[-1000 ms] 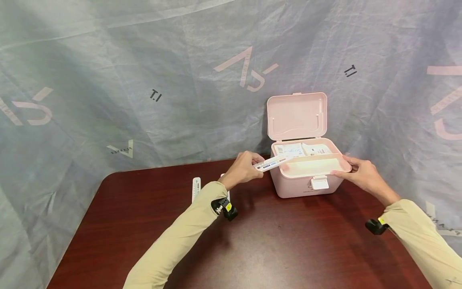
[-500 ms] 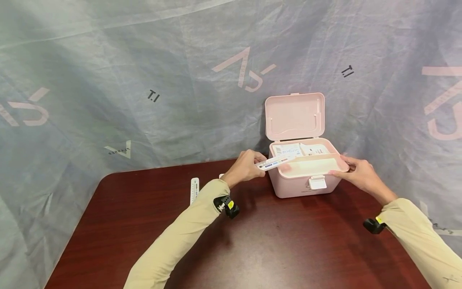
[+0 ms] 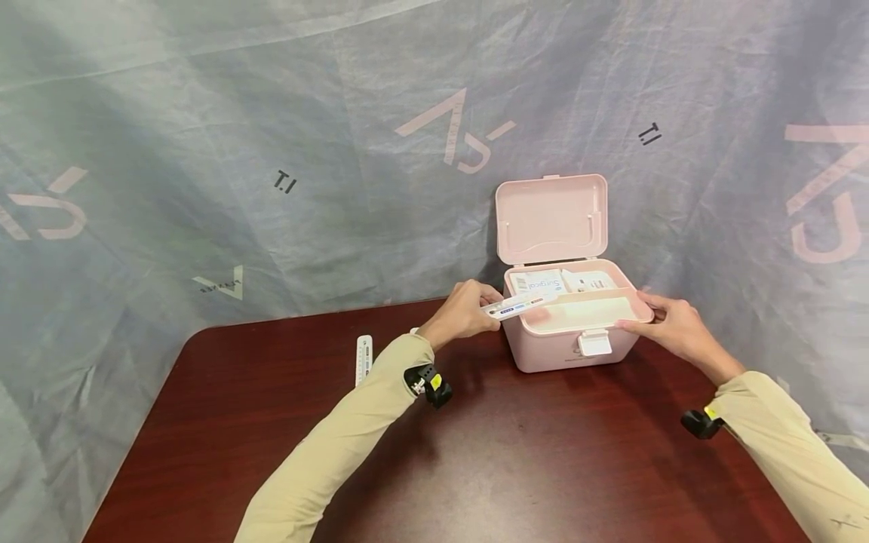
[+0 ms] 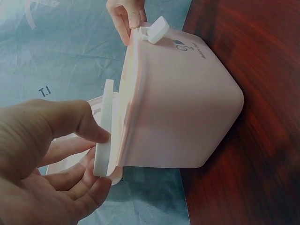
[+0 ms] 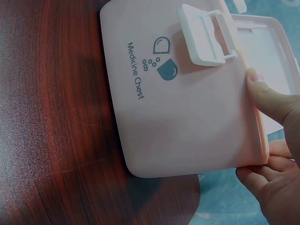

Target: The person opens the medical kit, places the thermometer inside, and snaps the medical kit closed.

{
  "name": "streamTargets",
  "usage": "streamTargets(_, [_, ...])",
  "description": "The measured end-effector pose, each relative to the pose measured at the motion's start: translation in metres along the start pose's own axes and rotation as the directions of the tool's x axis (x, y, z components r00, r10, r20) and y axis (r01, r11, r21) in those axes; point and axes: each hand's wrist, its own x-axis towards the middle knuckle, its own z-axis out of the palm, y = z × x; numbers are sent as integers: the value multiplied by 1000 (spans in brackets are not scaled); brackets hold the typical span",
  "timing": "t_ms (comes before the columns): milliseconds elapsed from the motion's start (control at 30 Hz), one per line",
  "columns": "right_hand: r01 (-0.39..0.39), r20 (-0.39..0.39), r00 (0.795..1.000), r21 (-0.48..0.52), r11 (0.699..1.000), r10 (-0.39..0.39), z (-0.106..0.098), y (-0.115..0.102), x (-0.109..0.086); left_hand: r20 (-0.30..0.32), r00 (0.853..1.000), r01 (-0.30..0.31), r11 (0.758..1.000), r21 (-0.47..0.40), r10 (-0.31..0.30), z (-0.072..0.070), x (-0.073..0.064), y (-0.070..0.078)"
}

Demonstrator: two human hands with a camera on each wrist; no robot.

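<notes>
In the head view a pink medicine chest [image 3: 566,347] stands at the back right of the table, its lid [image 3: 551,219] raised. My left hand [image 3: 464,311] pinches a slim white strip with small coloured print [image 3: 517,305] between thumb and fingers. The strip's far end reaches over the chest's left rim. In the left wrist view the strip [image 4: 104,136] shows edge-on beside the rim. My right hand [image 3: 679,326] grips the chest's right rim, thumb on the front and fingers at the side. A white package marked "Surgical" [image 3: 541,283] and another white packet [image 3: 589,281] lie in the rear compartment.
Another white strip with tick marks [image 3: 364,357] lies on the dark red table [image 3: 516,452], left of my left forearm. The forearm hides part of a further white item [image 3: 416,330]. A grey printed cloth [image 3: 353,188] hangs behind the table. The chest's white latch [image 3: 594,343] hangs open.
The whole scene has shifted slightly left in the head view. Relative to the chest, the strip has hardly moved, and both hands keep their holds.
</notes>
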Motion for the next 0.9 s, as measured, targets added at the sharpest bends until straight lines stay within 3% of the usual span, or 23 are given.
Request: streamTargets(900, [-20, -16, 1000, 0, 1000, 20, -1, 2, -3, 38, 999, -34, 999, 23, 33, 4, 16, 0])
